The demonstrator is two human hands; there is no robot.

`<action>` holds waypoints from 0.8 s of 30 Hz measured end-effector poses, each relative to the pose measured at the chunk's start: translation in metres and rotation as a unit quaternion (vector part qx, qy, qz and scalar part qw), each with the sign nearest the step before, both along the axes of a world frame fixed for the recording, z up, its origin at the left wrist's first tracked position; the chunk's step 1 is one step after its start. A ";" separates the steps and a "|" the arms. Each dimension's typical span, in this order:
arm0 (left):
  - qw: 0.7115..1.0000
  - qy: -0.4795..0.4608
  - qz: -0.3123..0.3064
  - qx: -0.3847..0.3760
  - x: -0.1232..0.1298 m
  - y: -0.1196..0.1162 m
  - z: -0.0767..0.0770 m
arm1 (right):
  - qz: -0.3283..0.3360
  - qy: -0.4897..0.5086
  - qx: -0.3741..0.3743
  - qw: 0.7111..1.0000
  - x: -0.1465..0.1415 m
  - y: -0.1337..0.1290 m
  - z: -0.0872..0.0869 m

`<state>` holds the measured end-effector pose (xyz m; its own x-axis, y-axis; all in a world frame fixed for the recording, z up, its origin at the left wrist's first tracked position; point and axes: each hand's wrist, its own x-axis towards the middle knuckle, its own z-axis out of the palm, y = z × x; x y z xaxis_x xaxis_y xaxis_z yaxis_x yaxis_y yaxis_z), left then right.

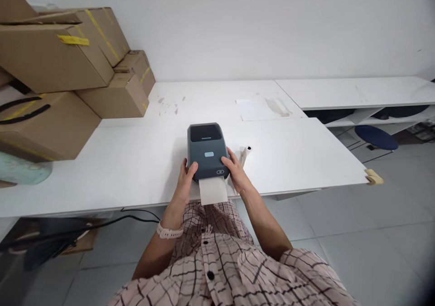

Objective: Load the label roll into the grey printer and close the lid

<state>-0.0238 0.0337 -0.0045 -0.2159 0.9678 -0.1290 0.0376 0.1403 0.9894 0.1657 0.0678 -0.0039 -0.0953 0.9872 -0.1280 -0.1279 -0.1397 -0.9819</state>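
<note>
A dark grey-blue label printer sits at the front of the white table, with a black window on its top. A strip of white label paper comes out of its near end and hangs at the table edge. My left hand grips the printer's left near corner, thumb on top. On the right near corner my right hand holds it the same way. A small white paper roll lies just right of my right hand.
Cardboard boxes are stacked at the left, with a pale green rolled item below them. A white sheet lies towards the back. A blue stool stands at the right. Black cables run under the front edge.
</note>
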 end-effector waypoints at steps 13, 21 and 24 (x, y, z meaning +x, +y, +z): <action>0.998 0.006 0.022 0.062 0.004 0.001 -0.019 | -0.002 -0.017 0.008 1.000 0.007 -0.006 -0.014; 0.959 0.126 0.216 0.136 0.020 -0.054 -0.028 | -0.011 0.027 -0.009 1.000 0.006 -0.006 -0.008; 0.996 0.002 0.086 0.000 0.030 -0.074 -0.027 | -0.023 0.017 -0.001 1.000 0.005 -0.007 -0.010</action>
